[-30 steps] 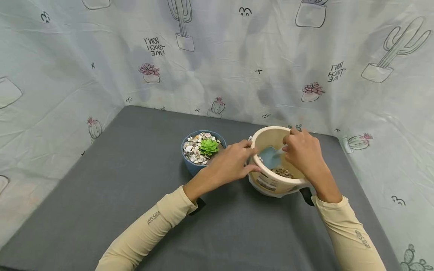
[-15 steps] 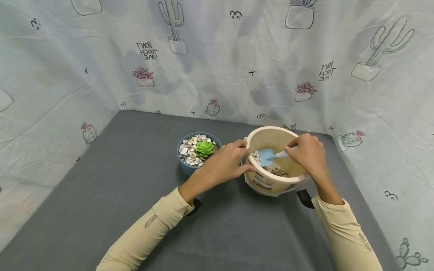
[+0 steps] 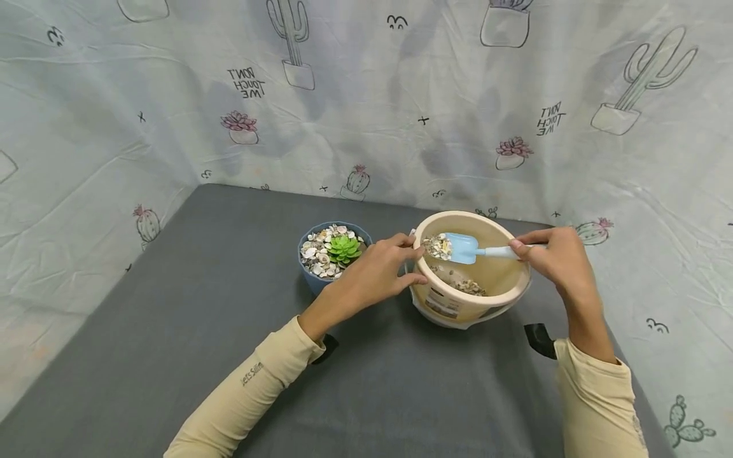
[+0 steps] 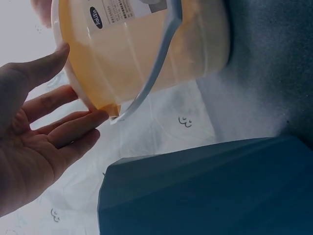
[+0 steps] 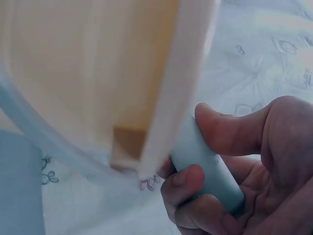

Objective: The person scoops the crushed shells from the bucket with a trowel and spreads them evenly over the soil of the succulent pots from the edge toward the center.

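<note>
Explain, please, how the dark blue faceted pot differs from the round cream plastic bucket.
The dark blue faceted pot is smaller than the round cream plastic bucket. The pot holds shells and a green succulent up near its rim; the bucket has loose bits low inside. The bucket has a pale handle; the pot shows none. Both are open-topped.

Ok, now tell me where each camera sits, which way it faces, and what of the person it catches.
Head: on the head, facing forward and down at the bucket, trowel and blue pot; the left hand, right hand and sleeves show.
Left wrist: on that wrist, facing past the left hand to the bucket's side, with the blue pot at lower right.
Right wrist: on that wrist, facing the right hand around the trowel's grip, beside the bucket.
Shared: both wrist views show the bucket and its carrying handle.
</note>
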Tool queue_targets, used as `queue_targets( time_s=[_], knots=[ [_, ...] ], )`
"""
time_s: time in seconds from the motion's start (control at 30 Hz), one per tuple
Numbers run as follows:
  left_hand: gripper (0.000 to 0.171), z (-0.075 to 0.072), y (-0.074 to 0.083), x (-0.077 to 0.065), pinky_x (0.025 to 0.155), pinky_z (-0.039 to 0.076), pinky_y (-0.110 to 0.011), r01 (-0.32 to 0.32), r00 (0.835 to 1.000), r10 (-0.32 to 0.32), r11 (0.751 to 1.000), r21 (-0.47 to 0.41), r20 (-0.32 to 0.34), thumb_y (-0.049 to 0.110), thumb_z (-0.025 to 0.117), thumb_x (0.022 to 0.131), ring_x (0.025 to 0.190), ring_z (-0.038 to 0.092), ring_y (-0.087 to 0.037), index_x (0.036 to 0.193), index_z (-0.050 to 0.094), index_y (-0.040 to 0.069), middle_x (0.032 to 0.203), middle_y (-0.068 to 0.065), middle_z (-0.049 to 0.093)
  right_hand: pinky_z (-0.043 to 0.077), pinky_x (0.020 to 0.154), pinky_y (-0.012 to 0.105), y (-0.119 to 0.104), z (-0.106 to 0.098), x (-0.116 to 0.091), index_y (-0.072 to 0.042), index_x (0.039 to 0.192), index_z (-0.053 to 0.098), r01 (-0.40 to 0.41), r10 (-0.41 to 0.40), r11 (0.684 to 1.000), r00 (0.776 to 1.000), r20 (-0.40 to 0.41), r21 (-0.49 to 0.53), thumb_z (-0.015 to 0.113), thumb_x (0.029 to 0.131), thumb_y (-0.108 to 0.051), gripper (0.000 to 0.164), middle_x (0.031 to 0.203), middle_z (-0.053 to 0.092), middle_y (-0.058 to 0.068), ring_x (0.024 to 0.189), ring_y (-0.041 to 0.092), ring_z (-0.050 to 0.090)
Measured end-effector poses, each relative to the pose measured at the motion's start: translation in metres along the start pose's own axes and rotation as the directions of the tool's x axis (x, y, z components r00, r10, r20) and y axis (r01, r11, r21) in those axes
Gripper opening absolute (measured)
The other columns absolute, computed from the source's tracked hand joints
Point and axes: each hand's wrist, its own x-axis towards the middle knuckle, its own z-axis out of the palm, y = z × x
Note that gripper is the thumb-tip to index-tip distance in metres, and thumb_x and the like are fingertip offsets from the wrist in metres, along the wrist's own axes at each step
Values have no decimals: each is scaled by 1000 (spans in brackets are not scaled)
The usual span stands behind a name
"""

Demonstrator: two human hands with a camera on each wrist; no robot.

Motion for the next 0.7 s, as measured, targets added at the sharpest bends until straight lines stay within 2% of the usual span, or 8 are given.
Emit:
queue_targets(
  time_s=[0.13,0.23,0.37,0.43,0.53,0.6,0.7],
  knots=[
    [54,-3,-3,-3,96,61,-39,13,999,-12,1000,-16,34,33,78,95,123,70,-30,142,66,9,146,-16,62,47,60,23,1,-9,-3,13,113,76,-81,80,996,996,35,34,70,99,-24,40,74,77,6,73,9,57],
    [55,-8,-8,-7,105,58,-42,-7,998,6,1000,7,69,32,78,95,133,65,-30,145,64,12,153,-15,58,49,61,23,-1,-16,-5,12,118,75,-123,121,991,992,39,53,69,100,-28,44,69,75,-6,69,3,56],
    [58,-24,-20,-17,109,56,-43,-26,995,21,999,45,96,34,77,96,132,65,-29,147,61,12,155,-15,56,48,61,22,-7,-23,-7,12,119,74,-126,125,990,992,22,68,68,100,-30,46,64,68,-20,69,1,54],
    [60,-34,-27,-24,107,56,-42,2,996,-7,999,44,92,37,76,96,122,69,-27,148,61,12,154,-16,56,47,61,23,-11,-27,-10,12,120,74,-123,121,989,992,22,81,67,101,-28,45,60,64,-26,69,1,53],
    [68,-51,-40,-36,107,56,-45,83,992,-87,995,52,91,40,79,92,122,69,-29,152,57,13,158,-16,52,42,60,26,-19,-30,-12,11,124,72,-120,116,987,992,39,104,68,101,-28,45,58,62,-29,66,4,52],
    [77,-63,-48,-44,110,54,-49,144,983,-148,988,48,111,40,82,89,130,64,-33,155,53,14,162,-17,48,41,60,27,-25,-30,-12,11,125,71,-110,105,986,993,45,123,68,101,-28,46,60,62,-29,66,4,52],
    [91,-78,-58,-53,114,50,-54,203,966,-209,978,53,153,39,88,83,148,49,-41,160,45,14,166,-19,40,45,60,25,-35,-25,-11,2,117,78,-80,74,982,996,42,171,71,99,-26,34,65,63,-29,67,3,55]
  ],
)
